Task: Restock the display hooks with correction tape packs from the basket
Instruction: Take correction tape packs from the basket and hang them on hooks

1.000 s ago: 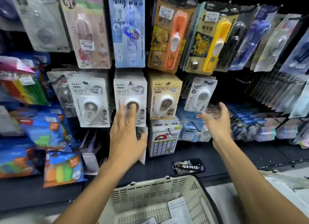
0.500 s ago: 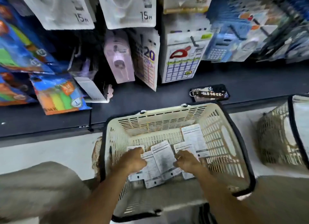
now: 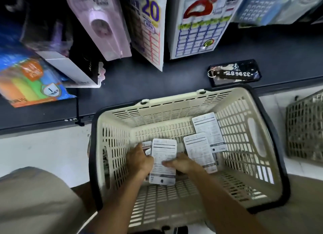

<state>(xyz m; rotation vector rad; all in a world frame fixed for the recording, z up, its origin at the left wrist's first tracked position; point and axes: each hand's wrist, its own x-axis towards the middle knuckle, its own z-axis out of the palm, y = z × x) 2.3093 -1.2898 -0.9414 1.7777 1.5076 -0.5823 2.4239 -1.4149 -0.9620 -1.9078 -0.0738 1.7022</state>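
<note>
Our fingers curl round one pack (image 3: 163, 161), held from both sides low in the basket (image 3: 244, 101): the left hand (image 3: 139, 159) grips its left edge, and the right hand (image 3: 183, 164) has its thumb laid across the card's face, the other fingers hidden beneath. The pack shows its printed white back and lies lengthwise, pointing toward twelve o'clock. At two o'clock from it a second pack (image 3: 199, 150) lies back up, and a third pack (image 3: 208, 129) leans on the basket's right wall beyond, overlapping the second. A corner of another pack peeks out at ten o'clock, behind our left hand; we cannot tell more of it. Past the basket's far rim, at one o'clock, a phone (image 3: 235, 73) with a numbered key tag lies on the dark shelf (image 3: 174, 73). Farther on hang a pink pack (image 3: 103, 22) at eleven o'clock and label sheets (image 3: 201, 27) at twelve. A second basket (image 3: 305, 129) stands at three o'clock.
</note>
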